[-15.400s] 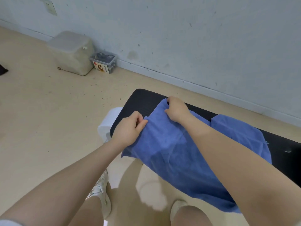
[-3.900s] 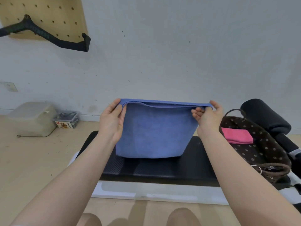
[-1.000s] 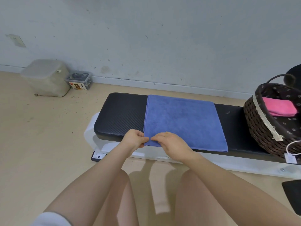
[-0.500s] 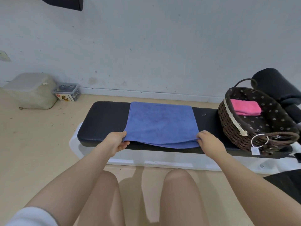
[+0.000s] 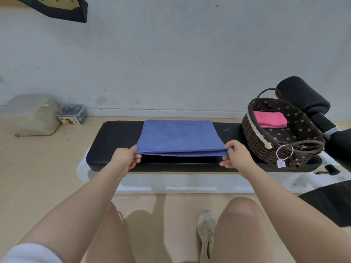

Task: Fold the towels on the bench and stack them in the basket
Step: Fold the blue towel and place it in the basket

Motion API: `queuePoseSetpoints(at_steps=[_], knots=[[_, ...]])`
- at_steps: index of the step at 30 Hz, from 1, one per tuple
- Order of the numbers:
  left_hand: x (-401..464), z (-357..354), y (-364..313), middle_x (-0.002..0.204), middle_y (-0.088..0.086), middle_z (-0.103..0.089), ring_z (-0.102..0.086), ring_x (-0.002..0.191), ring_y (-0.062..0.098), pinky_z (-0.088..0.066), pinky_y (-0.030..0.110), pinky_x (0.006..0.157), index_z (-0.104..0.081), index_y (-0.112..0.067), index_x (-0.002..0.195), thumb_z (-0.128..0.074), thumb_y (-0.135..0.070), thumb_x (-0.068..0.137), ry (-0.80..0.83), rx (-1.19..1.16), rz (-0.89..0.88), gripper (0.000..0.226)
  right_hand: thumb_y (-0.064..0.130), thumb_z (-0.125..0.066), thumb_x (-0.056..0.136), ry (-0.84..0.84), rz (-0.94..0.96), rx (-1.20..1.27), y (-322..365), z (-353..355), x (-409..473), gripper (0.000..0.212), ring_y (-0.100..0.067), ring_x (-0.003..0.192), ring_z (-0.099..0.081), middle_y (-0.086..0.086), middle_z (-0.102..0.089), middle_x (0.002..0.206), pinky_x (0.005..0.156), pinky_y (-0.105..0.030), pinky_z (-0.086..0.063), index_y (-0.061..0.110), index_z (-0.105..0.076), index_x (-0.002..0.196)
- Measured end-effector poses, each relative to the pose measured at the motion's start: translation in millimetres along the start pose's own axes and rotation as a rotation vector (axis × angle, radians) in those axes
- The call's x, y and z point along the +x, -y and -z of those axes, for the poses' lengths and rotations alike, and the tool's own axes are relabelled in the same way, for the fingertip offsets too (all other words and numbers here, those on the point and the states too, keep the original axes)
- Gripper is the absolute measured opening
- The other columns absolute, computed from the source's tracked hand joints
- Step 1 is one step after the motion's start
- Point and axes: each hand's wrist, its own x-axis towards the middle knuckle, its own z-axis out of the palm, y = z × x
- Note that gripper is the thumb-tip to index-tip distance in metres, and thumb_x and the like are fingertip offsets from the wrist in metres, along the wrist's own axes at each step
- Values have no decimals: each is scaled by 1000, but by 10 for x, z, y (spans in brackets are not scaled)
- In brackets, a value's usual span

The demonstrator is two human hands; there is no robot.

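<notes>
Towel-folding at a padded bench (image 5: 114, 137): a blue towel (image 5: 178, 136), already doubled into a flat rectangle, is lifted by its near edge while its far part lies on the black pad, roughly midway along the seat. The left hand (image 5: 124, 160) is closed on the near left corner, thumb on top and fingers curled beneath; the right hand (image 5: 236, 156) is clamped the same way on the near right corner. The layers are seen to sag slightly between the two grips, and a dark gap is opened under the raised edge.

The cloth is judged soft, light and limp, with a napped surface that is unlikely to slip; nothing about it is fragile. Because it droops wherever it is unsupported, the two near corners are judged the right places to be held, with both layers pinched together so that they are not separated.

The long axis of the towel is laid left to right along the bench, its short sides pointed at the wall and at the person; the far edge is set close to the far rim of the pad.

A wicker basket (image 5: 254, 135) is stood at the right end of the bench, well apart from the towel, and a folded pink towel (image 5: 269, 119) is already laid inside it.
</notes>
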Motion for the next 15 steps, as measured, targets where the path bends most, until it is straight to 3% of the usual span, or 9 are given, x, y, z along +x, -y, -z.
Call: queuePoseSetpoints(at_steps=[3, 9, 12, 15], knots=[[-47, 54, 132, 67, 7, -62, -55, 57, 15, -42, 23, 52, -55, -5, 104, -44, -25, 98, 23, 128, -15, 23, -5, -24, 89, 40, 3, -113, -143, 16, -94, 32, -25, 57, -52, -15, -51, 79, 47, -26, -50, 9, -53, 89], [-186, 36, 397, 84, 12, -64, -59, 56, 17, -48, 19, 43, -53, -5, 105, -38, -14, 99, 19, 41, -46, 19, -6, -29, 94, 47, -377, 452, -295, 17, -222, 31, -24, 67, -54, -11, -49, 72, 67, -31, -52, -2, -59, 100], [-258, 37, 479, 105, 13, -59, -60, 60, 19, -50, 25, 56, -48, -14, 106, -36, -11, 99, 13, 3, -132, 14, -10, -31, 88, 48, -316, 418, -398, 66, -306, 34, -23, 63, -50, -10, -47, 69, 62, -26, -49, -3, -61, 104], [-320, 59, 498, 106, 12, -61, -62, 66, 20, -53, 23, 59, -57, -14, 93, -36, -9, 98, 61, -104, -128, 22, -15, -41, 86, 91, -123, 294, -542, 83, -392, 33, -23, 70, -54, -11, -55, 76, 68, -24, -49, -2, -60, 109]])
